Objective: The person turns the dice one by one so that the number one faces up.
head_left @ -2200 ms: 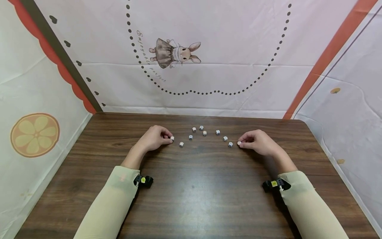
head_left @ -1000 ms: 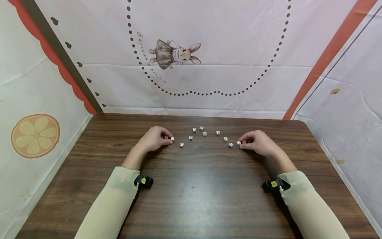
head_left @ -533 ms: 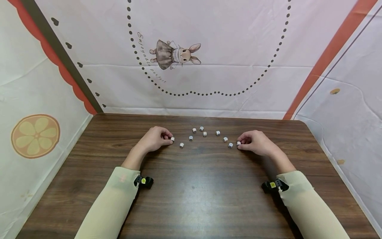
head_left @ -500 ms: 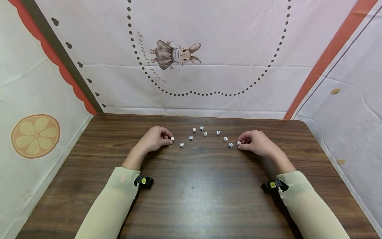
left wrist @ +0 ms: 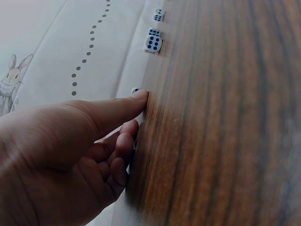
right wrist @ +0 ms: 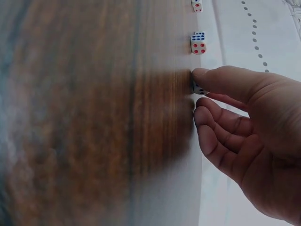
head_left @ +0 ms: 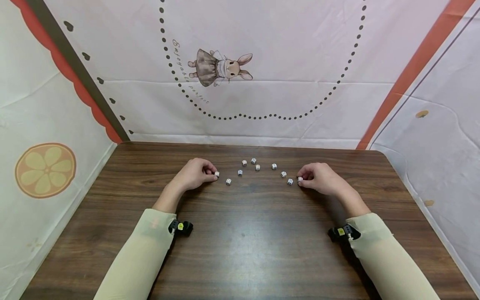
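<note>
One left hand (head_left: pixel 192 173), loosely curled, pinching a white die (head_left: pixel 217 174); right hand (head_left: pixel 321 178), likewise curled, pinching a second die (head_left: pixel 300 178)

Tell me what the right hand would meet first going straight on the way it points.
Probably the nearest loose die, just past the pinched die in the right hand. It looks slightly off line, toward the person, so contact may be only a graze.

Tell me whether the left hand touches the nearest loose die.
Apart: the head view shows bare table between the left hand and that loose die.
</note>
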`<state>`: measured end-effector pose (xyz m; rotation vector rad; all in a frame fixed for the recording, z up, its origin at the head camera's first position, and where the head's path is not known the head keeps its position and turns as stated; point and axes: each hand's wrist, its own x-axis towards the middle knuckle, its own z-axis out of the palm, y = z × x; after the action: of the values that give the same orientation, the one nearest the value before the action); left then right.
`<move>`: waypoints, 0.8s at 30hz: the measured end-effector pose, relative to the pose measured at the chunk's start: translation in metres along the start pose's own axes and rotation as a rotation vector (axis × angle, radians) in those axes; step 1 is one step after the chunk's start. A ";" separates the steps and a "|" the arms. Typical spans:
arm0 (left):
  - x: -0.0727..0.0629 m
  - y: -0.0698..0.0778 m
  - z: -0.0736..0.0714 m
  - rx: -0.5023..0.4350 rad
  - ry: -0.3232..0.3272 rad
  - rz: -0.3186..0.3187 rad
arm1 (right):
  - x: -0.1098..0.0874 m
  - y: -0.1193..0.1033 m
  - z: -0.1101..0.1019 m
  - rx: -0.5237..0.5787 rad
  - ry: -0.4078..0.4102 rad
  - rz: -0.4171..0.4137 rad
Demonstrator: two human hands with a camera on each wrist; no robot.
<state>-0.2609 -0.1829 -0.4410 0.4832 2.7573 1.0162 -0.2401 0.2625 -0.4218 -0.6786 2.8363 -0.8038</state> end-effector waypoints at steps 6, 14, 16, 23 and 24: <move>0.000 0.001 0.000 0.004 -0.005 -0.005 | 0.001 -0.002 0.000 -0.002 -0.006 -0.010; -0.001 0.003 -0.001 0.008 -0.006 -0.007 | 0.003 -0.002 0.001 0.009 -0.001 -0.022; -0.001 0.003 -0.001 0.009 -0.006 -0.007 | 0.003 -0.002 0.001 0.012 0.002 -0.024; -0.001 0.002 0.000 0.010 -0.003 -0.006 | 0.002 -0.002 0.002 0.024 0.005 -0.028; -0.001 0.001 0.000 0.008 -0.003 -0.006 | 0.002 -0.002 0.002 0.025 0.006 -0.029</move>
<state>-0.2601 -0.1823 -0.4397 0.4770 2.7599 1.0021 -0.2406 0.2594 -0.4229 -0.7165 2.8227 -0.8454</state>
